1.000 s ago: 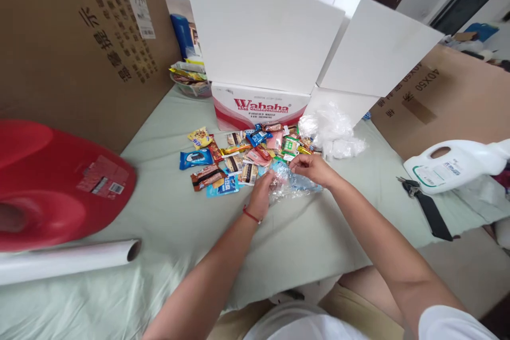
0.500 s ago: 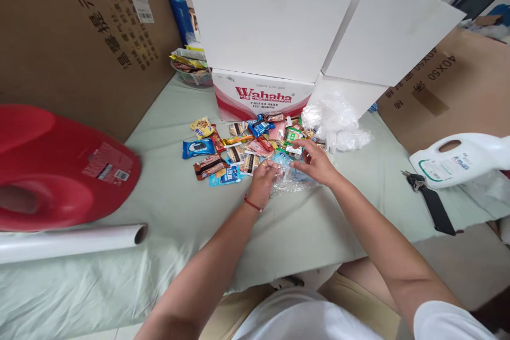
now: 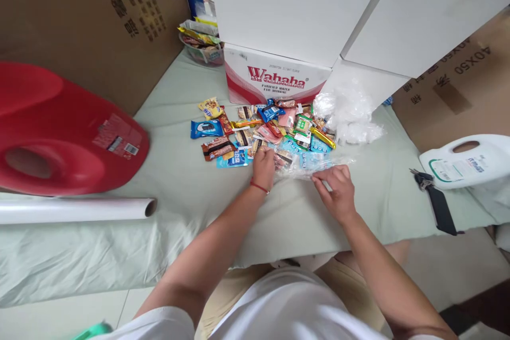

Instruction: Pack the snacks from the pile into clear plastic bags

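A clear plastic bag (image 3: 297, 172) stretches between my two hands, just in front of a pile of wrapped snacks (image 3: 274, 125). My left hand (image 3: 263, 167) is closed on the bag's left side, with a red cord around the wrist. A snack in a clear wrapper (image 3: 283, 159) shows right beside those fingers, in or behind the film; I cannot tell which. My right hand (image 3: 337, 188) pinches the bag's right edge between thumb and fingers. Light blue packets (image 3: 313, 160) lie behind the film, and a gold-wrapped stick (image 3: 323, 138) rests on the pile's right side.
Behind the pile stands a white and red carton (image 3: 279, 79), flaps raised. Crumpled clear bags (image 3: 353, 114) lie to its right. A red jug (image 3: 67, 133) and a white roll (image 3: 75, 210) are at left. A white bottle (image 3: 464, 162) and keys with a black strap (image 3: 436, 204) are at right.
My right hand has come down and to the right, from above the snacks to the bag's edge, and now pinches it. The bag is drawn out wider. The camera view has tilted down.
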The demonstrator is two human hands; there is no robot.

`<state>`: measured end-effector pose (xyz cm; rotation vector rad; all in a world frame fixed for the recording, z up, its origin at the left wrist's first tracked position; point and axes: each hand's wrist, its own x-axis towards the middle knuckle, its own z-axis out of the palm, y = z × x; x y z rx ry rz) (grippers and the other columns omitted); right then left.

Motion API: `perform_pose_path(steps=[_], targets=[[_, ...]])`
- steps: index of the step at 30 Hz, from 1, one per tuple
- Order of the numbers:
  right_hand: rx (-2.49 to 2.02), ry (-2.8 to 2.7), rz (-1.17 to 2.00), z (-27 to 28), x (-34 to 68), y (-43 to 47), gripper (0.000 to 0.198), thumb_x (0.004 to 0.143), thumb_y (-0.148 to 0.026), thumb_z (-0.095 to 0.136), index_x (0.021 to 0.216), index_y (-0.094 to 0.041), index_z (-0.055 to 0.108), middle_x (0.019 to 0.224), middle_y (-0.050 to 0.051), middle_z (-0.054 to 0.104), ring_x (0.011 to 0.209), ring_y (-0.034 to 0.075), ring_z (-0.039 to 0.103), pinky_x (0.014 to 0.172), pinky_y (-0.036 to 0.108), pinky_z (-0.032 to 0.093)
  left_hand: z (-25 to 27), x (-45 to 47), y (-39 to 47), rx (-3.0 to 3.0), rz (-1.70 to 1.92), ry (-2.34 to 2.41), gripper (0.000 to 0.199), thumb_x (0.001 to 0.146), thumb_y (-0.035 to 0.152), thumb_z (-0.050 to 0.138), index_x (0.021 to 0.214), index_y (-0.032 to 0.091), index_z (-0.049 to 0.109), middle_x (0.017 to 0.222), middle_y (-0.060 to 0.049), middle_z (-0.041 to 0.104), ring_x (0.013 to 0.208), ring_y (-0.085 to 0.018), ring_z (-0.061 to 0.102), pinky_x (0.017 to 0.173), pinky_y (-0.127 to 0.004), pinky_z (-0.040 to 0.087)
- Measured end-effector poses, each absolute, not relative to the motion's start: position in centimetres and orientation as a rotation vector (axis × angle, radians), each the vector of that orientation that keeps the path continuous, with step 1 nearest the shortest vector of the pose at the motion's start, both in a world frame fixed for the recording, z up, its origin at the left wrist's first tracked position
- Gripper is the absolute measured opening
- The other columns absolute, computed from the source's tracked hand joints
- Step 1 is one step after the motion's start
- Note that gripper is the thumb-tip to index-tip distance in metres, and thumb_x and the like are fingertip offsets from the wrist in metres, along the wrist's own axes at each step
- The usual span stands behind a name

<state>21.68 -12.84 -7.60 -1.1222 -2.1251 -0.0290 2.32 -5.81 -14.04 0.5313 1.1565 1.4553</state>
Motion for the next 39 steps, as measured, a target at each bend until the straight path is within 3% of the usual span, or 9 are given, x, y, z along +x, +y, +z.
perform_pose_path(steps=[13,16,18,22,27,29,32,35,39], targets=[[-1.26,-2.03,0.046,-12.3,23.4,-24.5,0.026,0.092,-0.006,0.067,0.111,-0.024,0.072,0.086,0.004,0.071,0.083,0.022,0.055,0.074,0.038,0.051,-12.7,-0.3,-6.2,0.463,1.367,1.262,0.015,0.076,0.029,0.06,0.08,0.022,0.048,0.063,0.003,0.058,0.053,-0.013,0.059,0.049,-0.022,0.039],[-1.279,-2.033,0.129,-13.0,23.5,-25.2,0.025,0.094,-0.009,0.065,0.11,-0.026,0.074,0.084,0.005,0.07,0.084,0.023,0.056,0.074,0.04,0.053,-12.5,-1.7,-7.9,0.673,1.402,1.537,0.013,0.074,0.024,0.06,0.083,0.021,0.051,0.074,-0.002,0.061,0.067,-0.018,0.063,0.058,-0.027,0.047],[-1.301,-2.029,0.186,-13.3,23.8,-25.3,0.024,0.096,-0.013,0.064,0.11,-0.028,0.075,0.085,0.005,0.071,0.083,0.024,0.057,0.074,0.042,0.053,-11.7,-2.3,-9.9,0.997,1.496,1.777,0.022,0.07,0.018,0.062,0.091,0.02,0.056,0.096,-0.008,0.064,0.089,-0.023,0.066,0.077,-0.037,0.055],[-1.308,-2.042,0.297,-13.6,24.3,-25.3,0.023,0.098,-0.015,0.061,0.11,-0.028,0.076,0.088,0.006,0.073,0.083,0.024,0.058,0.075,0.044,0.053,-8.2,-0.9,-13.9,1.904,1.668,1.709,0.04,0.072,0.011,0.061,0.11,0.02,0.061,0.127,-0.014,0.059,0.135,-0.033,0.05,0.118,-0.056,0.036],[-1.216,-2.11,0.307,-13.9,24.4,-25.3,0.026,0.097,-0.012,0.062,0.113,-0.027,0.075,0.091,0.005,0.074,0.082,0.023,0.058,0.077,0.045,0.053,-5.8,5.4,-12.7,2.545,1.069,0.971,0.043,0.081,0.009,0.062,0.121,0.024,0.064,0.138,-0.011,0.061,0.148,-0.033,0.04,0.126,-0.059,0.017],[-1.211,-2.136,0.287,-13.8,24.5,-25.5,0.026,0.097,-0.012,0.062,0.114,-0.027,0.075,0.091,0.006,0.074,0.084,0.024,0.058,0.078,0.044,0.053,-6.7,7.9,-10.4,2.521,0.885,0.829,0.045,0.072,0.01,0.073,0.116,0.02,0.067,0.133,-0.015,0.065,0.145,-0.037,0.043,0.123,-0.059,0.021],[-1.227,-2.144,0.248,-13.5,25.1,-26.3,0.027,0.095,-0.012,0.064,0.115,-0.027,0.075,0.089,0.006,0.073,0.085,0.024,0.058,0.077,0.043,0.054,-8.6,9.6,-7.6,2.282,0.689,0.889,0.026,0.061,0.012,0.082,0.082,0.019,0.068,0.086,-0.01,0.07,0.112,-0.037,0.065,0.109,-0.051,0.039],[-1.271,-2.124,0.216,-13.5,26.4,-27.8,0.03,0.094,-0.01,0.065,0.116,-0.028,0.075,0.089,0.006,0.073,0.083,0.024,0.059,0.075,0.042,0.055,-9.9,8.7,-6.8,2.051,0.703,1.029,0.018,0.074,0.02,0.075,0.065,0.023,0.059,0.059,-0.002,0.055,0.074,-0.026,0.063,0.084,-0.036,0.046],[-1.358,-2.106,0.231,-13.9,28.6,-30.2,0.035,0.092,-0.009,0.064,0.116,-0.033,0.075,0.088,0.005,0.073,0.08,0.024,0.06,0.072,0.043,0.056,-10.5,4.8,-8.8,1.793,0.956,1.26,0.02,0.089,0.029,0.059,0.069,0.023,0.057,0.054,0.003,0.048,0.056,-0.018,0.048,0.061,-0.028,0.033]])
